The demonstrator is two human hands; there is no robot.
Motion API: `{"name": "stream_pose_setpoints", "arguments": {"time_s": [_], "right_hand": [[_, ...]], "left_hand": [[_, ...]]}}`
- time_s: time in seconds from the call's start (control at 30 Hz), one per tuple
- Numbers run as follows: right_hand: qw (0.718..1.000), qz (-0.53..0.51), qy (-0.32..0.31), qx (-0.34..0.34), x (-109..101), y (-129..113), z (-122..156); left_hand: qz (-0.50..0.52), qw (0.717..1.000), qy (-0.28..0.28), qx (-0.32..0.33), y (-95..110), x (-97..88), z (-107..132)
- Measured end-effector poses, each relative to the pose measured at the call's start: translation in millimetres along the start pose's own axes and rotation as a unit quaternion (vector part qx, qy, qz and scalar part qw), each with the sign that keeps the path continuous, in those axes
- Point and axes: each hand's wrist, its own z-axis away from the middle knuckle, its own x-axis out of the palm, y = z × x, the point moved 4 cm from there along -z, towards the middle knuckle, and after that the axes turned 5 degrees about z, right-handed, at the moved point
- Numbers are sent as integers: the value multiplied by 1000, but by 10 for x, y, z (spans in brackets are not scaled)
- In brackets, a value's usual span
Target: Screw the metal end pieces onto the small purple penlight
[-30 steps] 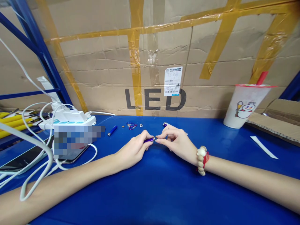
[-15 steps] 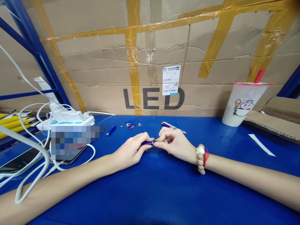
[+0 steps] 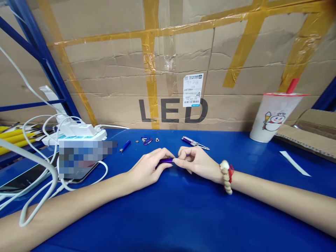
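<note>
My left hand [image 3: 149, 167] is closed around a slim purple metal tube [image 3: 166, 161], held level just above the blue table [image 3: 168, 213]. At the tube's right end, my right hand [image 3: 195, 161] pinches with thumb and forefinger; those fingertips cover the end itself. Behind my hands lie a blue tube [image 3: 125, 146], a small round disc [image 3: 137, 141], blue and purple carabiner clips [image 3: 147, 140] and a tiny metal fitting [image 3: 157, 139]. A purple and silver penlight-like piece [image 3: 191, 141] with a metal prong rests beyond my right hand.
White cables [image 3: 52, 175] cross my left forearm near a power strip [image 3: 78, 134] and phones [image 3: 23, 175]. On the right stand a drink cup [image 3: 275, 119] and a cardboard flap [image 3: 307, 136], with a white strip [image 3: 295, 163]. A large carton [image 3: 110, 80] walls off the back.
My right fingertips have closed over the tube's right end, where a small silver part showed before. The view has shifted slightly; the other things lie as they did.
</note>
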Motion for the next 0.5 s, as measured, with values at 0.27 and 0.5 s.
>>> {"name": "stream_pose_setpoints", "arguments": {"time_s": [0.27,0.5], "right_hand": [[999,-12,23,23,-16,21,-18],[1000,-5,8,4,-6,43,-59]], "left_hand": [[-41,999,6,-10,-18,13,-4],[-43,999,13,-28,-36,13,-1]]}}
